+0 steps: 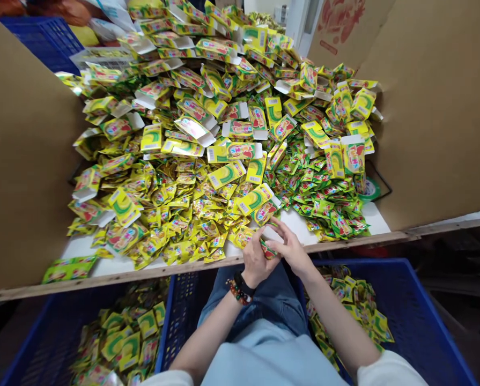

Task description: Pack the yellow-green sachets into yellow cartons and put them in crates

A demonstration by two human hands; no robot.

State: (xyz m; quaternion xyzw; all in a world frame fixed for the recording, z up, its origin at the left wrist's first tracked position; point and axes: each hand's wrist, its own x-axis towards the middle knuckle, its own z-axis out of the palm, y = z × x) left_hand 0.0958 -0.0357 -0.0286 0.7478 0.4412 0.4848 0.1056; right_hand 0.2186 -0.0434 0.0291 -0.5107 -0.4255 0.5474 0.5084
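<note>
Candy carton (268,251) is clamped in the left hand (256,259) near the bench's front edge (143,275); right hand (292,251) at its white flap (270,234), pinch unclear; flap work seemingly needs steadiness.

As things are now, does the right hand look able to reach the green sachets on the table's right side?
Probably yes: mostly bare tabletop lies between the right hand and the green sachets, though its fingers are at a carton beside the left hand.
</note>
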